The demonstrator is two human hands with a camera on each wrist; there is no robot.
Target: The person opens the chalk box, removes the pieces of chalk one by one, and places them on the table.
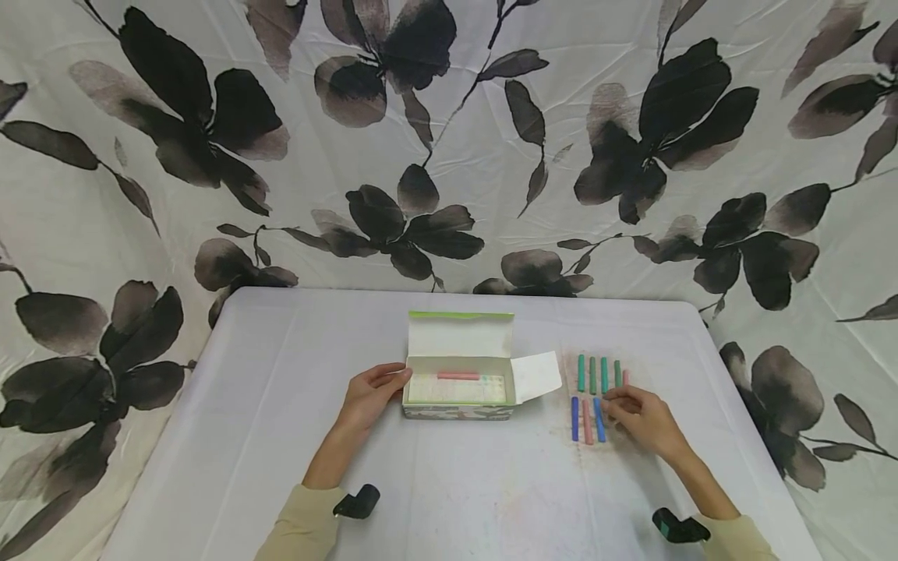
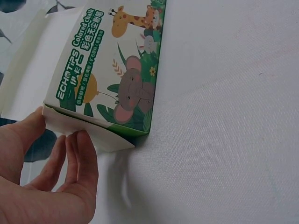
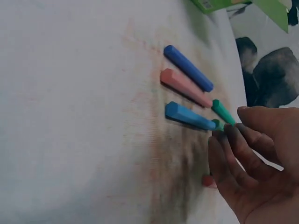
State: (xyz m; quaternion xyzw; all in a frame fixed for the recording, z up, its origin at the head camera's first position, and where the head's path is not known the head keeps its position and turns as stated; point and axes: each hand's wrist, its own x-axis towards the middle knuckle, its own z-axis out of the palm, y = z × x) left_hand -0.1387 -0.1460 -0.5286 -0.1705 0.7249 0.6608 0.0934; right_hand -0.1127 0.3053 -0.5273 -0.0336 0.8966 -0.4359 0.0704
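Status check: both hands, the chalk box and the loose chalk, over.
Left hand steadies the open chalk box, fingers straight. Right hand open, fingers at the loose chalk sticks, none gripped. One pink stick lies in the box. Nothing in the way.

**Both hands low on the table, forearms angled inward**

The left hand [image 1: 368, 399] lies palm-inward with its fingers [image 2: 79, 154] straight and close together, the thumb raised apart from them; fingertips and thumb tip press against a flat surface. Its forearm, in a pale yellow-beige sleeve [image 1: 302, 530], runs back toward the body. The right hand [image 1: 641, 417] rests further out to the side, fingers [image 3: 233, 149] loosely bent and darkened with dust at the tips, thumb above them. A black wrist-worn camera sits on each wrist.
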